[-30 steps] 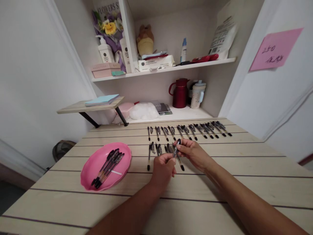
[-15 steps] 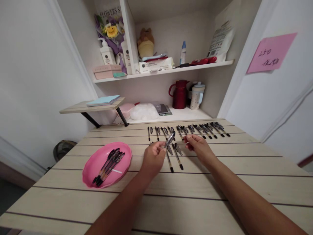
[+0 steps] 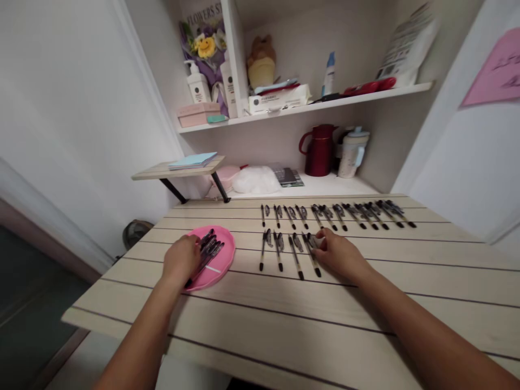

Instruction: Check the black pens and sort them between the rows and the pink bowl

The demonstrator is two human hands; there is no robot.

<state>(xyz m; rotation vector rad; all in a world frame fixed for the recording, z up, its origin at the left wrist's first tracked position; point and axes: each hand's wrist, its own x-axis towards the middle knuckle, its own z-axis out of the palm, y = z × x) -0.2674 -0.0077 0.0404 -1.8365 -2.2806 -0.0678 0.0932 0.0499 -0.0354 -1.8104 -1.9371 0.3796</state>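
Observation:
My left hand (image 3: pixel 182 258) is over the left side of a pink scalloped plate (image 3: pixel 228 254), its curled fingers against the capped black pens (image 3: pixel 211 249) heaped there; the fingertips are partly hidden. On the wooden table, a front row of pens lies with caps off, each cap beside its barrel. At the right end of this row my right hand (image 3: pixel 337 252) has thumb and fingers closed at a clear pen cap (image 3: pixel 312 240), beside an uncapped pen (image 3: pixel 312 257). A longer back row of pens with caps (image 3: pixel 359 215) lies behind.
A white strip (image 3: pixel 213 269) lies in the plate. Behind the table is a shelf unit with a red jug (image 3: pixel 320 150), a pale cup (image 3: pixel 352 154) and a white fluffy bundle (image 3: pixel 257 180). A small raised stand (image 3: pixel 156 172) with blue paper is at the back left.
My left hand has gone from the front row to the pens in the plate. The clear cap it held is now low beside my right hand. The view has shifted left.

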